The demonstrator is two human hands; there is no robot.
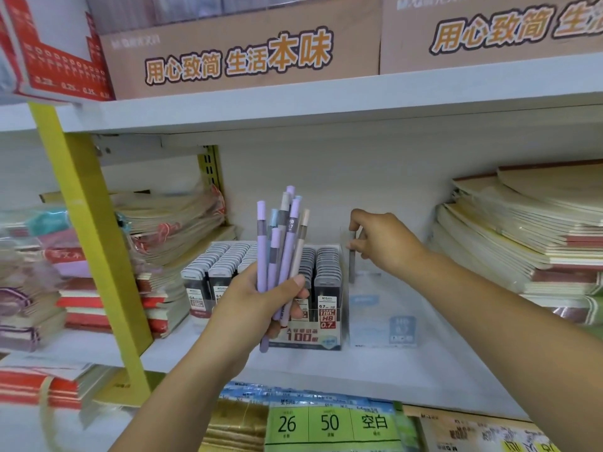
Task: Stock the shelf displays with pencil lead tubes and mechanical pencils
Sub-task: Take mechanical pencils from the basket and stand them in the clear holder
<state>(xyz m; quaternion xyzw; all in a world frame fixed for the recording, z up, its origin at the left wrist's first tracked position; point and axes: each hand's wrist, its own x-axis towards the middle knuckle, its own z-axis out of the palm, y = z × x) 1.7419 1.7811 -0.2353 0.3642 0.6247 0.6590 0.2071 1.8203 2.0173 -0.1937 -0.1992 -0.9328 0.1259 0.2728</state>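
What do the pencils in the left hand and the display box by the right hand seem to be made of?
Pencils: probably matte plastic, with even pastel barrels and no glare. Display box: seemingly clear glossy plastic, since the shelf shows through its walls.

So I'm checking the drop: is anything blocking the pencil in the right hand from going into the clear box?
Nothing visible blocks it. The right hand holds a grey pencil upright over the back of the clear box, which looks open-topped and empty. The lead tube display stands beside it to the left, not in the path.
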